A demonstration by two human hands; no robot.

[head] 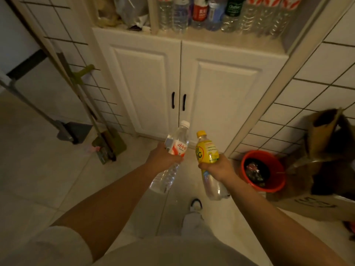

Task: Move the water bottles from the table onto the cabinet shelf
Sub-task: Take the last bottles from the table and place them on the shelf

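Facing cabinet. Left hand (163, 156) grips clear bottle (172, 156); right hand (219, 167) grips yellow bottle (208, 154). Shelf (221, 38) above already holds a row of bottles (211, 14). These two not yet placed.

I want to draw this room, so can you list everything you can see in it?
clear bottle: one, white cap, red-and-white label, in the left hand
yellow bottle: one, yellow cap and label, in the right hand
shelf bottles: a row, too cropped to count, mostly clear, on the cabinet shelf
bags: crumpled, pale and dark, shelf's left bay
cabinet: one, white, two doors, black handles
bucket: one, red, floor at right
cardboard boxes: brown, beside the bucket
mop and dustpan: green and grey, leaning at left
left hand: grips the clear bottle
right hand: grips the yellow bottle
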